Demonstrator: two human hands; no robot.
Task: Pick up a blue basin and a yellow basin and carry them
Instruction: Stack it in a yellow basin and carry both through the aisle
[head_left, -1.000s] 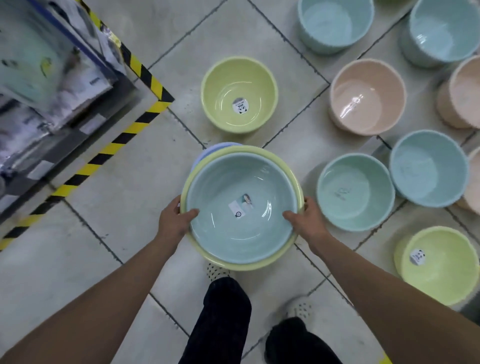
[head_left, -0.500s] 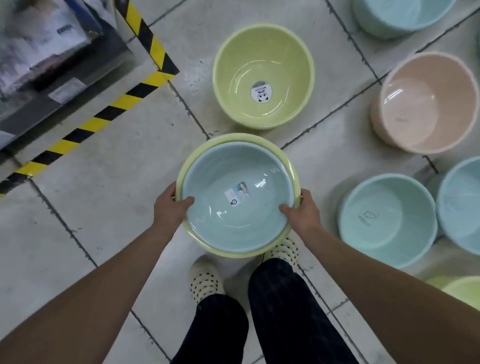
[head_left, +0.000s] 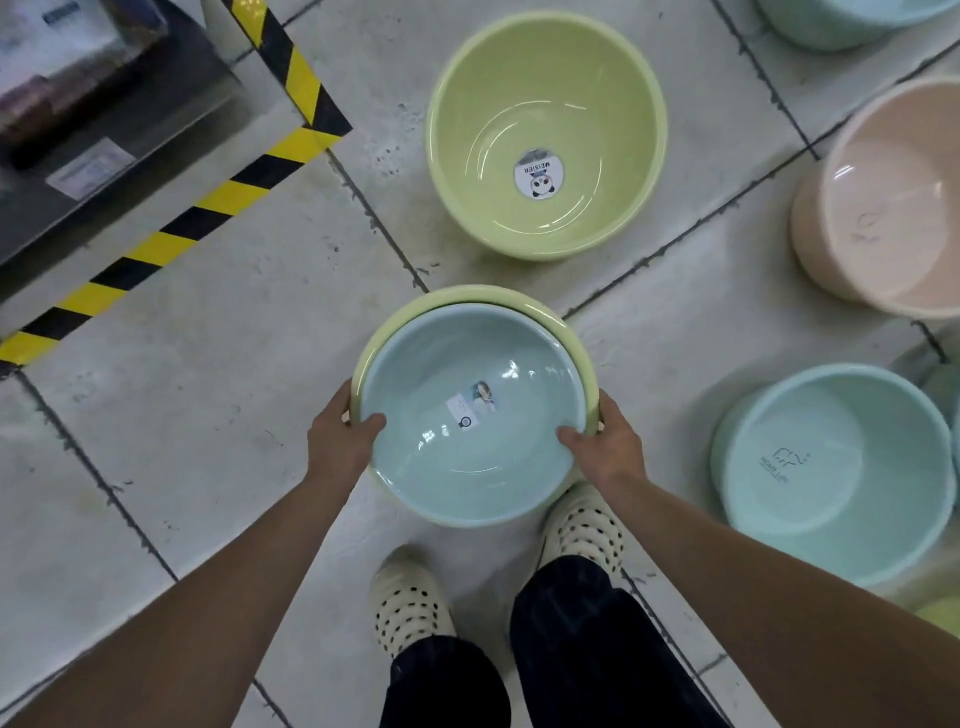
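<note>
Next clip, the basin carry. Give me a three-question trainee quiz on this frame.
1. True or false: the blue basin sits nested inside the yellow basin.
2. The left hand and right hand grip the stack: A) on opposite sides of the rim, B) both at the far rim, C) both underneath.
3. Fill in: the sticker in the floor basin ahead shows a ___.
Key: 1 true; 2 A; 3 panda.
</note>
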